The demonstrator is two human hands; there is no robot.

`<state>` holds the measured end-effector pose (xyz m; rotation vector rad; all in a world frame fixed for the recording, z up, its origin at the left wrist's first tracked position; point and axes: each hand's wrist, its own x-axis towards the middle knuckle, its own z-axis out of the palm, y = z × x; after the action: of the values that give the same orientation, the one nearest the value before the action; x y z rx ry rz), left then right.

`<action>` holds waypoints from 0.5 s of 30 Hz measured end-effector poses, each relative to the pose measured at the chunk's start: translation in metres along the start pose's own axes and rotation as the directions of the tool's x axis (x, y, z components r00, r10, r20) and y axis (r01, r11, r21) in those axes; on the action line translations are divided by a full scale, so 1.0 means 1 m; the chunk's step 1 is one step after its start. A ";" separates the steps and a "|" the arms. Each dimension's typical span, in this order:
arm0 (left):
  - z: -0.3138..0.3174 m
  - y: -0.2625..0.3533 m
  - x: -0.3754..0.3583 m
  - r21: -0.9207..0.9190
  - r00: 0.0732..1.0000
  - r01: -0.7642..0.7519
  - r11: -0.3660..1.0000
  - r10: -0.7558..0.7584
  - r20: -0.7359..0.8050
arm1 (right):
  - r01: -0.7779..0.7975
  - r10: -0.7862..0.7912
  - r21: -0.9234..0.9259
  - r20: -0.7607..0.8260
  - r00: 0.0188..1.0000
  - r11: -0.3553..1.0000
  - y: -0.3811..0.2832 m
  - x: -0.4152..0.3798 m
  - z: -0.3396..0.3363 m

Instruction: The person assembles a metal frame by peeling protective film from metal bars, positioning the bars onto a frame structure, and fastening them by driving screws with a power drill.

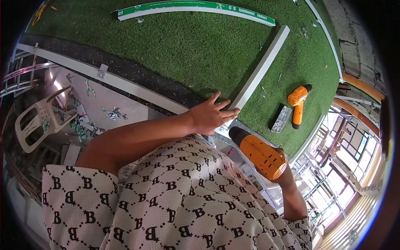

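My left hand [212,116] lies with fingers spread at the near end of a white metal bar [262,68], its fingertips touching the bar. That bar meets a second white bar [137,89], which runs along the table's near edge; the hand partly hides the corner. An orange cordless drill [260,155] is in my right hand [286,177], just right of the left hand. The drill's black chuck points toward the bar end near my left fingers. Most of my right hand's grip is hidden behind the drill body, and a bit cannot be made out.
Right of the bar, a second orange drill [297,102] lies on the green turf-covered table [187,54] beside a small box of screws [281,118]. A strip with green labelling [196,6] lies at the back. A plastic chair [33,121] stands at left, near scraps on the floor.
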<state>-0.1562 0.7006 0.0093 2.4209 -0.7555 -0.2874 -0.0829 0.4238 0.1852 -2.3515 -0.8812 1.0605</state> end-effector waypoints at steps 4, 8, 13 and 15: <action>0.002 0.001 0.000 0.031 1.000 0.006 0.999 -0.006 -0.016 | 0.012 -0.011 -0.003 0.082 0.997 1.000 -0.031 0.018 -0.012; 0.002 0.001 0.000 0.063 1.000 0.006 0.998 -0.006 -0.004 | -0.255 0.221 0.060 0.335 0.916 0.965 -0.049 0.032 -0.020; -0.001 0.002 0.001 0.081 0.999 0.008 0.997 -0.010 0.030 | 0.047 -0.047 0.000 0.081 0.996 0.999 -0.054 0.032 -0.018; -0.001 0.002 0.001 0.072 1.000 0.009 0.997 -0.011 0.023 | 0.131 -0.131 0.016 0.030 0.991 0.991 -0.056 0.037 -0.019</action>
<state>-0.1560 0.6993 0.0112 2.4934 -0.7762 -0.2973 -0.0703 0.4878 0.2114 -2.2372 -1.0218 1.0491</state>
